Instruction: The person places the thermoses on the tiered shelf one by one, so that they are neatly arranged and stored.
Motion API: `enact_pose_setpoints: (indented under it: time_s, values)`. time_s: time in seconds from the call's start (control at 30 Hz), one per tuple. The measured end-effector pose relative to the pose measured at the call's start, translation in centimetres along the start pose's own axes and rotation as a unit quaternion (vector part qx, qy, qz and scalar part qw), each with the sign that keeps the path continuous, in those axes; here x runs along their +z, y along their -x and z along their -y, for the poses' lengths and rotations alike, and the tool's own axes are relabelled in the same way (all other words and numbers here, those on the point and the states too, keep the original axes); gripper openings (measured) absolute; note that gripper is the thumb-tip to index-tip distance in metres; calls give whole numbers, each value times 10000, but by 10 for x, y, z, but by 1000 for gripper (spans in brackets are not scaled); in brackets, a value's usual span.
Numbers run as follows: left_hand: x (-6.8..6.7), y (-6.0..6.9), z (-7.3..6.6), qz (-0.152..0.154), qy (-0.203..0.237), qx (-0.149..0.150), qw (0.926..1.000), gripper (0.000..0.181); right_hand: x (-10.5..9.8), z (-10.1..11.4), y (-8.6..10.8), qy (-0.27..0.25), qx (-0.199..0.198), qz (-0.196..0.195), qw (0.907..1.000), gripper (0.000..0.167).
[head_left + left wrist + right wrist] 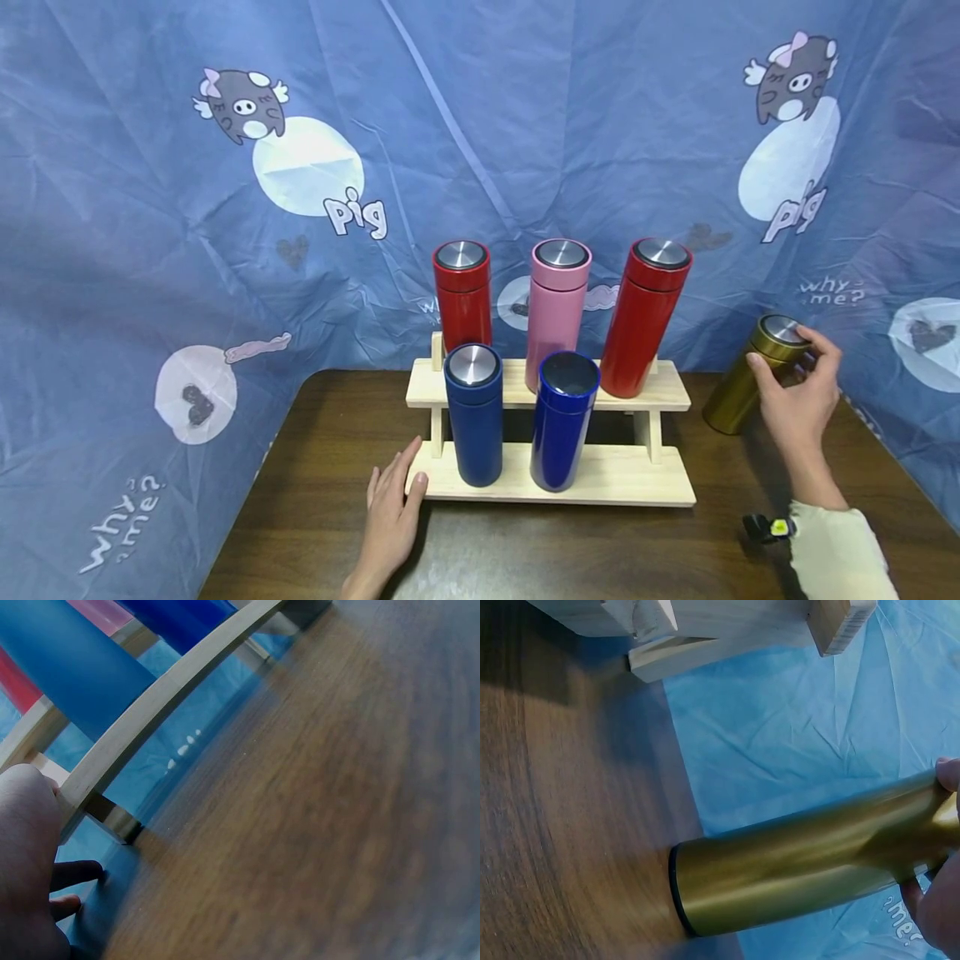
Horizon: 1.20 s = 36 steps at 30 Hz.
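At the right of the head view, my right hand grips a gold thermos near its steel lid, thumb on one side and fingers on the other. In the right wrist view the gold thermos shows its dark base ring at the tabletop; whether it touches the wood I cannot tell. My left hand rests at the left end of a two-tier wooden rack, its fingers loosely extended. The left wrist view has the left hand against the rack's lower board, fingertips low beside it.
The upper tier bears a red thermos, a pink thermos and another red thermos. A matte blue thermos and a glossy blue thermos stand below. Patterned blue cloth hangs behind the brown table.
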<state>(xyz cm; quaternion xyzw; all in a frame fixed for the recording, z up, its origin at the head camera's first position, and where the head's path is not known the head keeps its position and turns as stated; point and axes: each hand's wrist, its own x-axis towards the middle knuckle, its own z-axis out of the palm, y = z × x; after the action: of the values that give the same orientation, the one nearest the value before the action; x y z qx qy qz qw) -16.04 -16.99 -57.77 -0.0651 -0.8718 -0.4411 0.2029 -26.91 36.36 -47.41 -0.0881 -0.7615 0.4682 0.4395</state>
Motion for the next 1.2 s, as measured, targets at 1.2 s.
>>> enact_pose_setpoints:
  time_s: [1.2]
  values:
    - [-1, 0, -2, 63, -51, -94, 9999, 48, -20, 52, 21, -917, -739, -558, 9915, 70]
